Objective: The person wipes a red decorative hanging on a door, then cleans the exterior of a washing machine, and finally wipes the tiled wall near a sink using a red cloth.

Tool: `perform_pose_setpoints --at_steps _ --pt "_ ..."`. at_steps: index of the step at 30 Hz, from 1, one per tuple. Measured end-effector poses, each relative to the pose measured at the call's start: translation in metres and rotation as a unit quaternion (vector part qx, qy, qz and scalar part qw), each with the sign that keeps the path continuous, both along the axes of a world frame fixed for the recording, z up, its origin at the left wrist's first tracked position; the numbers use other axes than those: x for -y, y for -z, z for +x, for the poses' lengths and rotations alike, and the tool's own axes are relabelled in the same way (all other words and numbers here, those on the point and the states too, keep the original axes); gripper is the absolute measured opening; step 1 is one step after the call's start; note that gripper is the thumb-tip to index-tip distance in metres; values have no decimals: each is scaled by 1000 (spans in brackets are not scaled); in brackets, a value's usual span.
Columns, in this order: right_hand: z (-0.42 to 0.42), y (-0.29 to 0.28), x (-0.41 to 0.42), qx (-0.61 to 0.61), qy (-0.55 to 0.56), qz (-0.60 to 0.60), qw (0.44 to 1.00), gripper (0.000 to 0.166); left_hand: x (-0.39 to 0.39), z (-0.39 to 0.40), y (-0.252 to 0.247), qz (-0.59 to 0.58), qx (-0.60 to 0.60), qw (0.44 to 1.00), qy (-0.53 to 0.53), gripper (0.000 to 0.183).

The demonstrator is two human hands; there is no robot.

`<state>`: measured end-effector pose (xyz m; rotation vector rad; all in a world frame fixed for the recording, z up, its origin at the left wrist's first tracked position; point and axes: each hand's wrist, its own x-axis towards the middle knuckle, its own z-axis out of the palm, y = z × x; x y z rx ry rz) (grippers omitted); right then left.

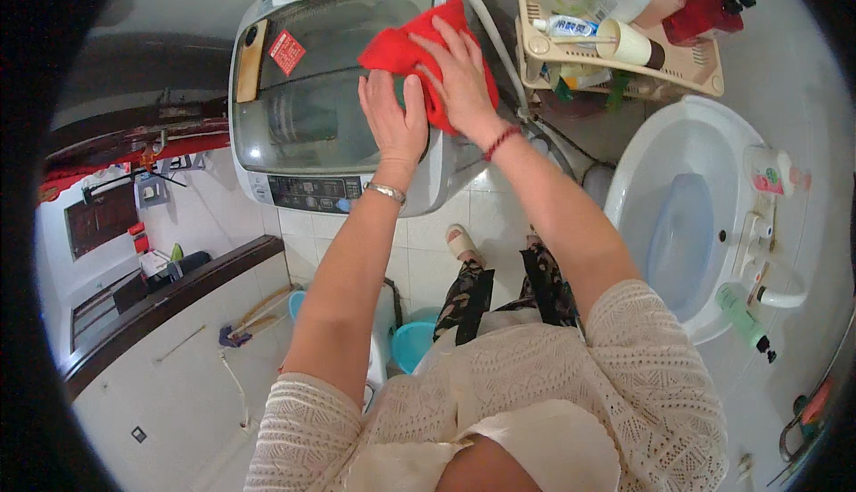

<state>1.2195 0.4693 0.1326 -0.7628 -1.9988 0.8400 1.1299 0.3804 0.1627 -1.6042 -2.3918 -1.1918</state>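
A red cloth (pixel 394 51) lies bunched on the right part of the washing machine's see-through lid (pixel 301 117). My right hand (pixel 458 74) holds it from above, fingers bent over the fabric and pressing it to the lid. Just left of it, my left hand (pixel 393 111) rests palm down at the cloth's lower edge, thumb apart, with nothing seen in its grasp. Its fingertips reach the cloth. Below the lid, the control panel (pixel 314 192) faces me. A gold phone (pixel 251 61) lies at the lid's left edge, near a red sticker (pixel 287 53).
A pale hose (pixel 478 14) curves down the machine's right side. A beige plastic rack (pixel 622 67) holds bottles, a toothpaste tube (pixel 568 26) and a cup (pixel 622 41). A white washbasin (pixel 625 151) stands at right, a green bottle (pixel 742 315) on its rim. A turquoise basin (pixel 412 345) sits near my legs.
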Motion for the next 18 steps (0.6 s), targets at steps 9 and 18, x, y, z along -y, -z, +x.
perform_pose_setpoints --at_steps 9,18 --pt "38 21 126 -46 59 -82 994 53 1 1 9 67 15 998 4 46" --pt "47 58 164 -282 100 -651 697 48 8 -11 11 -48 -75 994 64 56"
